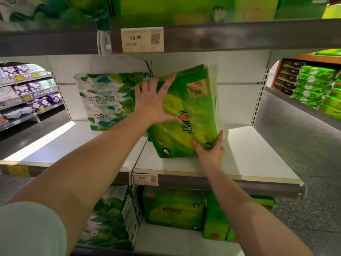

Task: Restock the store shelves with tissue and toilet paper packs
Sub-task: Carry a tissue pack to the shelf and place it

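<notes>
On the white middle shelf (249, 156), toward its left edge beside the divider: green tissue pack (186, 111) standing tilted, lower edge on the shelf board, top leaning toward the back panel. Left hand (153, 102) spread flat against the pack's front face, fingers straight and apart; right hand (210, 154) at the pack's lower right corner, fingers straight, pressing its front and side. Just left of the divider, near the back edge: leaf-printed white pack (105, 100) standing upright; price tag (142, 39) reading 16.90 clipped to the shelf rail above.
</notes>
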